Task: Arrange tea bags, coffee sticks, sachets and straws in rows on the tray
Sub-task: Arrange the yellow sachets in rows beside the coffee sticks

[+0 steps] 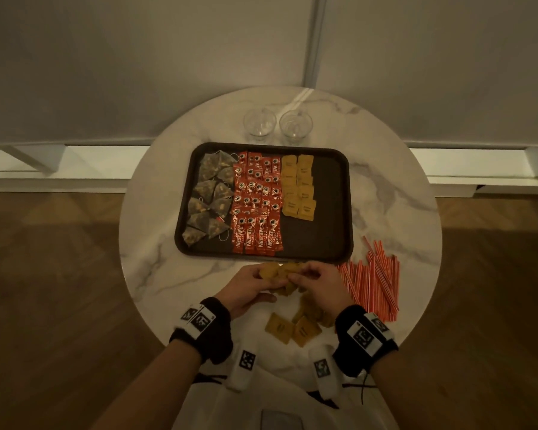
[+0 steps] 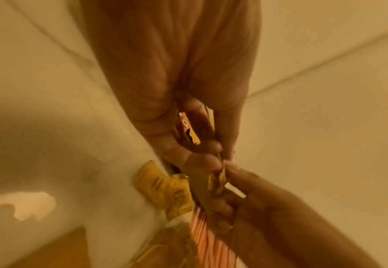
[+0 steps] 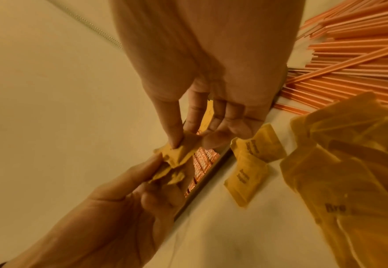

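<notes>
1. Your left hand [image 1: 251,285] and right hand [image 1: 316,283] meet at the 6 o'clock edge of the tray [image 1: 339,212], both holding a small bunch of held sachets [image 1: 281,274].
2. Your left fingers [image 3: 151,168] curl around the bunch from below; your right fingers [image 3: 177,134] pinch one yellow sachet at the top of it.
3. On the tray, the tea bags [image 1: 210,197] fill the 9 o'clock side, the coffee sticks [image 1: 257,203] lie in overlapping rows down the middle, and the placed sachets [image 1: 298,186] make two columns toward 1 o'clock. The tray's 3 o'clock strip is bare.
4. The loose sachets [image 1: 295,325] lie on the counter [image 1: 156,243] at 6 o'clock, just beneath your right wrist.
5. The straws [image 1: 371,282] lie in a loose heap on the counter at 4 o'clock from the tray, beside your right hand.
6. Two glasses [image 1: 277,125] stand at 12 o'clock, just beyond the tray's far rim.
</notes>
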`<action>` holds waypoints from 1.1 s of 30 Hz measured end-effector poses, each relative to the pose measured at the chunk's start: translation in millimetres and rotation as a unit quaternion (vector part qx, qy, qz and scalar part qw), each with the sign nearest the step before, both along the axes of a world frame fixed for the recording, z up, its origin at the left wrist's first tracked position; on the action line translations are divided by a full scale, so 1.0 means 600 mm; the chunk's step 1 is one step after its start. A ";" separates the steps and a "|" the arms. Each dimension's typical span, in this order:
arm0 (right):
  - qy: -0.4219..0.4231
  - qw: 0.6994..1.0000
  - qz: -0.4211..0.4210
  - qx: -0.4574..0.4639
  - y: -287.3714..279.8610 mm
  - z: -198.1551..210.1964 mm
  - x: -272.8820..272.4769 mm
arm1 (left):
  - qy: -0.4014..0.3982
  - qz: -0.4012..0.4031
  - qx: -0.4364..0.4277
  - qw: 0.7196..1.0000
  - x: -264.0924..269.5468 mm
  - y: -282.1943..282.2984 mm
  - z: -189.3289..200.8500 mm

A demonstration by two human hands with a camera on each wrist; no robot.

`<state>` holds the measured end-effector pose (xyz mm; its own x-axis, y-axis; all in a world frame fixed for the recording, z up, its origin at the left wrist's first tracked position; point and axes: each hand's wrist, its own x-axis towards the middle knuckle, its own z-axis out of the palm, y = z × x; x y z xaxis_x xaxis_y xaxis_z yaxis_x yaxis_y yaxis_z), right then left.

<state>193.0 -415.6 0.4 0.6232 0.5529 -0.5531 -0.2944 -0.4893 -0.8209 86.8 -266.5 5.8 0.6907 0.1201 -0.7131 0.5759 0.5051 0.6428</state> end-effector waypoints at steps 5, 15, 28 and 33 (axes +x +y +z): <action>0.071 0.997 0.018 -0.003 0.011 -0.001 0.048 | 0.016 0.028 0.100 0.995 0.013 0.018 -0.017; -0.046 0.989 0.010 -0.143 0.096 -0.041 0.156 | 0.056 -0.008 0.159 0.986 0.027 0.059 -0.019; -0.179 0.949 0.096 -0.239 0.141 -0.073 0.200 | 0.053 -0.006 0.144 0.988 -0.003 0.043 -0.042; -0.142 0.949 0.128 -0.251 0.124 -0.081 0.177 | 0.067 -0.023 0.167 0.983 0.006 0.045 -0.048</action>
<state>299.2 -341.0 -48.2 0.6680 0.4168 -0.6165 0.0850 -0.8657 -0.4933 90.1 -239.4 -23.0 0.6040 0.3343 -0.7235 0.6835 0.2496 0.6860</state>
